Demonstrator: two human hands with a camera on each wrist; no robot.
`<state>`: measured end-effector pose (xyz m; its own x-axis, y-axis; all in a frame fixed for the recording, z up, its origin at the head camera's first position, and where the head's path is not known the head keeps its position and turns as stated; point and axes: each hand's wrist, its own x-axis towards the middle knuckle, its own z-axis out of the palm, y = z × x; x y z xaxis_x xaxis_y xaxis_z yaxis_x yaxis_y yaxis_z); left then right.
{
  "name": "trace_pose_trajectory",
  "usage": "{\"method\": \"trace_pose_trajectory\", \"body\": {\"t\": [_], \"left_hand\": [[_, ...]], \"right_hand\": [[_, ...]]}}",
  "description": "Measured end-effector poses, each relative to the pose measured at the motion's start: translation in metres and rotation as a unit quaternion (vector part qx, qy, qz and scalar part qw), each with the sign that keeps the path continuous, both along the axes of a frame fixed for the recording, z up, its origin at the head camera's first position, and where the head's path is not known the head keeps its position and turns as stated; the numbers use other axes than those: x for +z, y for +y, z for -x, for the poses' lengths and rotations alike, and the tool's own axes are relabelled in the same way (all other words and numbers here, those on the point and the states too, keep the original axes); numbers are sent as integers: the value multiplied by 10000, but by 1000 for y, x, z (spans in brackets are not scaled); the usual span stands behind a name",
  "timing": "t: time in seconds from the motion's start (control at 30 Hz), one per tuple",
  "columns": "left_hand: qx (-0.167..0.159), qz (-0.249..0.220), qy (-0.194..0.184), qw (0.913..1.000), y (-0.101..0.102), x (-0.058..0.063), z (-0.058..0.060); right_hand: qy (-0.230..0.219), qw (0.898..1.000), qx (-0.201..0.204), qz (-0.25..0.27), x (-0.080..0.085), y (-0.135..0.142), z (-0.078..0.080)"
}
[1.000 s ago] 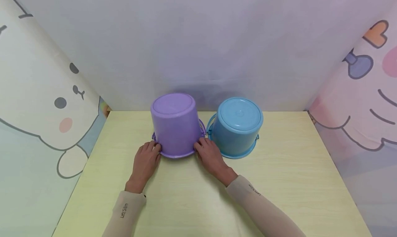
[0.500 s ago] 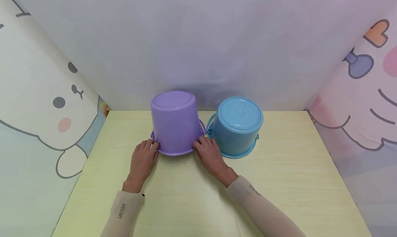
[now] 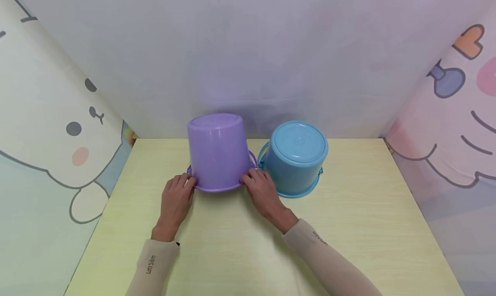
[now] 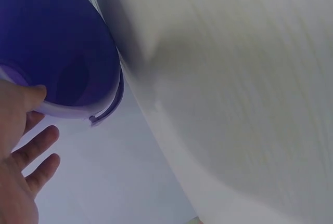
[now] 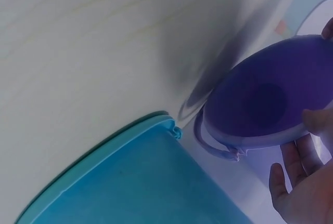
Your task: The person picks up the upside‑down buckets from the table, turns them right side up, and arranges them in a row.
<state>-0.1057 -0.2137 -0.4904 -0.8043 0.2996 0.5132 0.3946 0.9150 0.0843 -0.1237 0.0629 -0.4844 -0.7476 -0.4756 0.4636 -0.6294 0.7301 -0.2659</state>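
Observation:
An upside-down purple bucket (image 3: pixel 218 154) leans back toward the rear wall, its near rim raised off the table. My left hand (image 3: pixel 176 201) pinches the rim at the near left, and the left wrist view shows the thumb (image 4: pixel 34 96) lapped over it. At the near right my right hand (image 3: pixel 263 195) pinches the same rim, thumb over the edge and other fingers outside in the right wrist view. Both wrist views look into the dark interior. The bucket's purple handle (image 5: pixel 205 143) hangs behind. Right beside it, a blue bucket (image 3: pixel 297 154) stands upside down on the table.
Pale wooden table (image 3: pixel 360 227) reaches back to a whitish cloth wall (image 3: pixel 248 50). Printed cartoon panels stand along the left and right sides. The blue bucket's handle (image 3: pixel 263 152) lies close to the purple bucket's handle, near the right hand.
The purple bucket's near rim has risen and its base has tipped farther back, showing less of the bottom. My left hand has moved slightly up and left with it. The blue bucket stays put.

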Motion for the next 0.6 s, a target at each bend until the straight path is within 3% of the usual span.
{"method": "trace_pose_trajectory", "body": {"t": [0.6], "left_hand": [[-11,-106,246,9996,-2,11,-2]], "right_hand": [[158,9988,99,451,18,-2,0]]}}
